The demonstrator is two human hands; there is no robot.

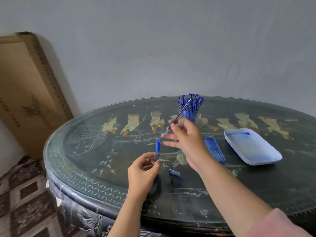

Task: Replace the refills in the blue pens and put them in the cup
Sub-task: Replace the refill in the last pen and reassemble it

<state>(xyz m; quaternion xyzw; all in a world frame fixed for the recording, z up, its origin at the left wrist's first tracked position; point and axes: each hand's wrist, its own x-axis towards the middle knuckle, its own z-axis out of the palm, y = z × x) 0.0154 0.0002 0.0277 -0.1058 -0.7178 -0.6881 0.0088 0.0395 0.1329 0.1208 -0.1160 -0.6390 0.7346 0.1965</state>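
My left hand (144, 170) pinches a clear pen barrel with a blue grip (157, 147), held upright above the table. My right hand (185, 137) pinches a thin blue refill (179, 115) between thumb and forefinger, slanted up to the right, its lower end just right of the barrel's top. Behind it stands a clear cup (190, 115) packed with several blue pens. A row of spare refills (214, 148) lies right of my right hand. A blue pen cap (175, 173) and a small black tip piece (172, 180) lie on the table below my hands.
A white tray (253, 147) smeared with blue ink sits at the right. The dark oval table (102, 151) has a painted top and a rim close to my body. A large cardboard box (25, 93) leans on the wall at the left.
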